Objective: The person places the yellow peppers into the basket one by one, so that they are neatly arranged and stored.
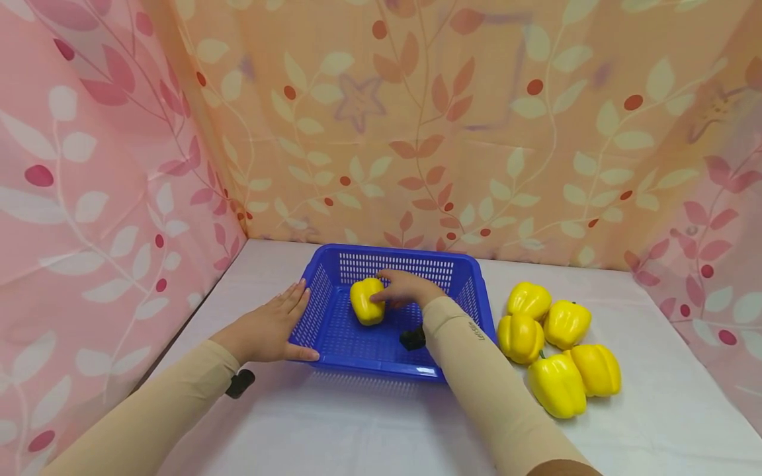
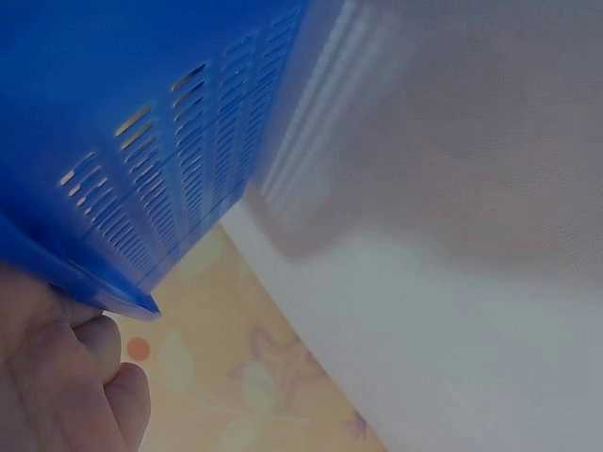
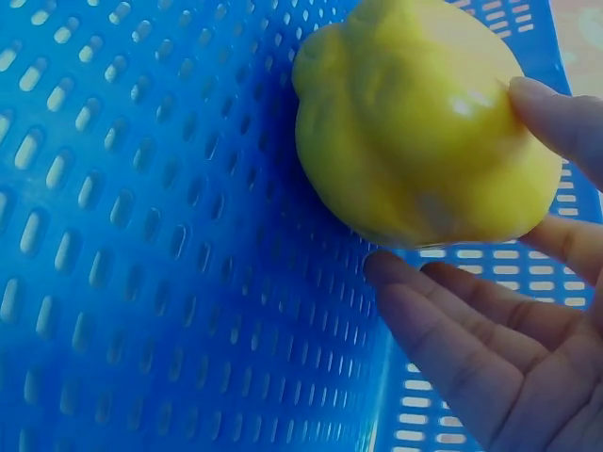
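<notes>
A yellow pepper (image 1: 366, 303) is pinched inside the blue basket (image 1: 342, 342) by the right hand (image 1: 409, 288). The basket's rim (image 1: 381, 368) is touched by the spread left hand (image 1: 269, 328)

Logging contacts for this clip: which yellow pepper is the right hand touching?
The pepper inside the blue basket, touched by the right hand; the other five peppers lie outside, on the table.

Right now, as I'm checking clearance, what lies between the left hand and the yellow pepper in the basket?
The blue basket's left wall and a bare strip of its floor, as the head view shows.
</notes>
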Demonstrator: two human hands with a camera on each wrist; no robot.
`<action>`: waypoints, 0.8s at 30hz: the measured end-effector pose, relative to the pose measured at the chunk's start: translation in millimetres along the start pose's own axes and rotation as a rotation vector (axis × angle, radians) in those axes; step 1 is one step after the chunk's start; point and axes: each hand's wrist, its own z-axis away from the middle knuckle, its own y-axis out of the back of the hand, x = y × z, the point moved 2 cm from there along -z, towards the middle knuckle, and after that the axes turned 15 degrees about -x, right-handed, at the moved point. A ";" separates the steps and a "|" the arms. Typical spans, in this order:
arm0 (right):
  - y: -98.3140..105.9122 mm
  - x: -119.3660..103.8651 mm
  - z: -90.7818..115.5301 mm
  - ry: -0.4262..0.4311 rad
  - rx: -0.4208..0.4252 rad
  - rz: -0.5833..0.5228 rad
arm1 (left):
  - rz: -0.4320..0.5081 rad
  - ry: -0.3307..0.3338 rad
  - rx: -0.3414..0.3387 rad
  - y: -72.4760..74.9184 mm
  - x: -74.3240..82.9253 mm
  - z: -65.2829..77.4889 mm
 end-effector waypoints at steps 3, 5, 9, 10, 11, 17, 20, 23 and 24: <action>-0.5 -2.6 -1.4 0.012 0.002 0.028 | -0.003 -0.006 0.004 0.5 0.4 0.7; -1.0 -4.1 -2.3 0.013 0.008 0.047 | -0.005 -0.013 0.005 1.0 0.7 1.2; -1.2 -6.4 -4.8 0.011 0.025 0.080 | -0.012 -0.015 0.002 1.8 1.3 1.4; -1.4 -7.0 -5.2 0.009 0.028 0.090 | -0.013 -0.012 -0.001 1.9 1.4 1.2; -1.5 -7.5 -5.8 0.009 0.029 0.096 | -0.013 -0.009 -0.004 2.0 1.5 1.1; -2.3 -11.6 -8.9 0.003 0.053 0.128 | -0.014 0.004 -0.012 2.3 1.8 0.6; -1.4 -13.6 -11.8 -0.007 0.109 0.196 | -0.017 0.004 -0.010 2.5 1.9 0.9; -0.4 -14.8 -14.8 -0.023 0.171 0.276 | -0.016 -0.003 -0.006 3.5 2.5 1.6; 0.0 -15.2 -15.6 -0.030 0.190 0.301 | -0.018 0.000 -0.009 4.1 2.9 1.9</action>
